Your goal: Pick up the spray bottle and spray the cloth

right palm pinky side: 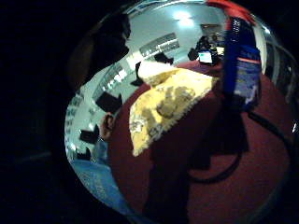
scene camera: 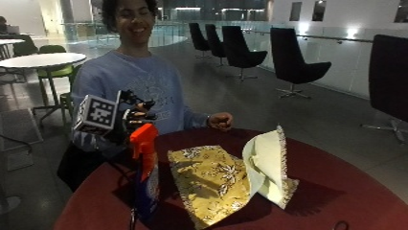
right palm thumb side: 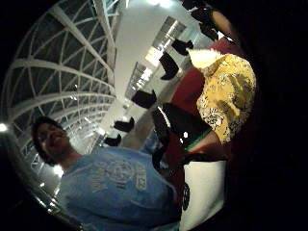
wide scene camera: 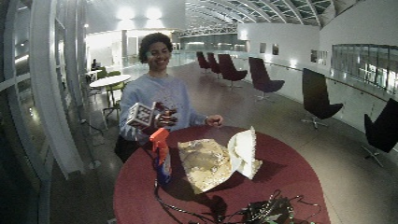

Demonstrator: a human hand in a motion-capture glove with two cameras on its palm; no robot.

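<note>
The person's gloved right hand (scene camera: 135,117) was raised in the air above the near left edge of the round red table (scene camera: 344,187), just over and behind the one spray bottle (scene camera: 146,172). Its fingers (scene camera: 145,115) looked loosely curled around nothing, and it was not touching the bottle. The bottle, with an orange trigger head and a blue body, stood upright on the table close to that edge. Just beside it, toward the table's middle, lay one yellow patterned cloth (scene camera: 207,179), flat at its bottle side, with its far half folded up to stand on end, showing a pale underside. The person's one bare hand (scene camera: 221,120) rested curled at the table's far edge, well apart from both things. Several black chairs (scene camera: 290,60) stood behind.
</note>
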